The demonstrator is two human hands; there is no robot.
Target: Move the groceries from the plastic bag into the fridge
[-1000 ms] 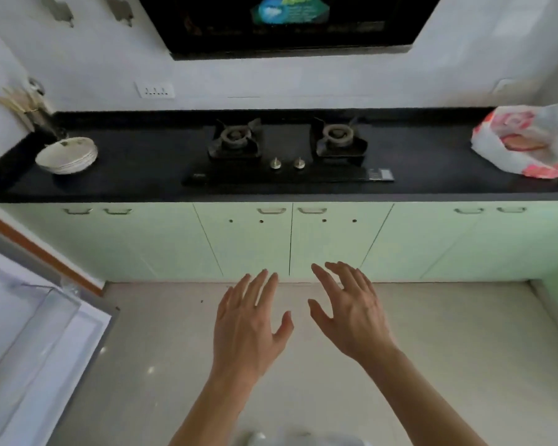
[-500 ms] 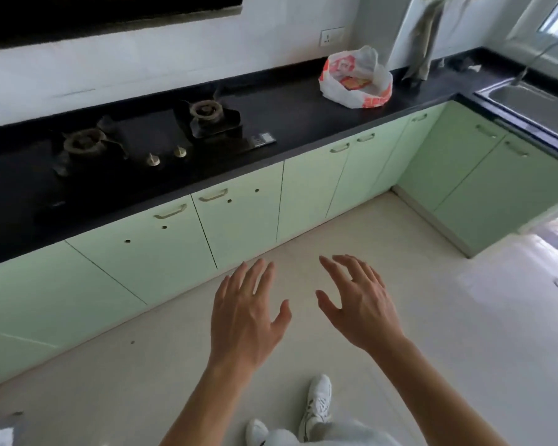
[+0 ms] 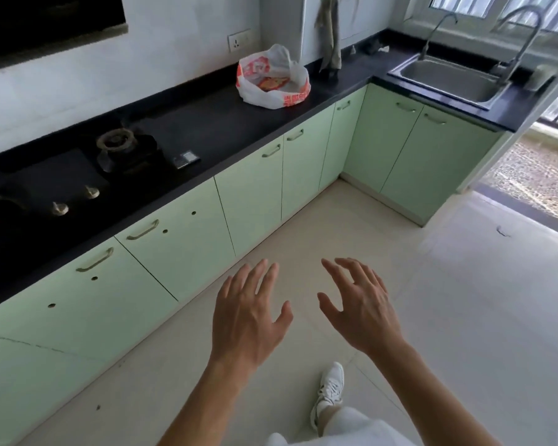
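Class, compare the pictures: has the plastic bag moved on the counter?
No. The bag sits just right of the wall socket, as before; only the view has turned.

We've got both hands out in front over the pale tiled floor (image 3: 464, 317), both empty. Our left hand (image 3: 248, 313) has its fingers straight and spread, and our right hand (image 3: 361, 313) has them loosely bent. The crumpled white-and-red plastic bag (image 3: 273, 78) sits open on the black stone countertop (image 3: 213, 123), well apart from us (something orange inside, can't tell what). The black gas hob (image 3: 78, 175) is left of it and the steel sink (image 3: 448, 80) is round the corner. Mint-green cabinet doors (image 3: 248, 201) run below.
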